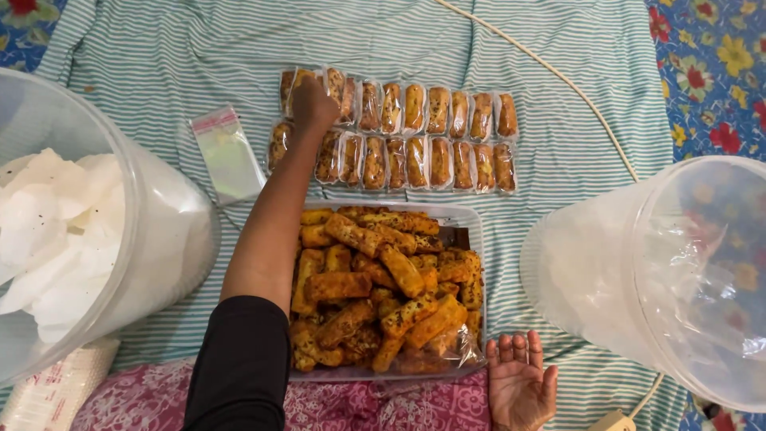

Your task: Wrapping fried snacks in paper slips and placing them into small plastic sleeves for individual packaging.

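1. Striped green-and-white cloth (558, 96) spread flat as the working surface, floral bedding at the far corners, viewed from above.
2. Left hand (313, 104) stretched forward, fingers closed down over a wrapped snack packet (297, 80) at the far-left end of the back row; grip itself hidden under the knuckles, so only partly readable.
3. Two rows of wrapped packets (415, 136), side by side and touching, rows running left to right, each packet's long axis pointing away from the body.
4. Packets lying straight ahead of the body, beyond the tray; left hand on them, right hand well apart and far nearer the body.
5. Right hand (520, 383) resting palm up, open and empty, just beside the tray's near-right corner.
6. Clear plastic tray (471, 219) heaped with unwrapped golden, speckled snack sticks (375, 279), between the body and the packet rows.
7. Small empty clear bags (227, 156) lying left of the forearm, near the rows.
8. Large clear tub (159, 231) at left holding white crackers, cut off by the edge.
9. Second clear tub (678, 271) at right, tipped on its side; contents not discernible.
10. Pale cord (574, 88) crossing the cloth at the upper right.
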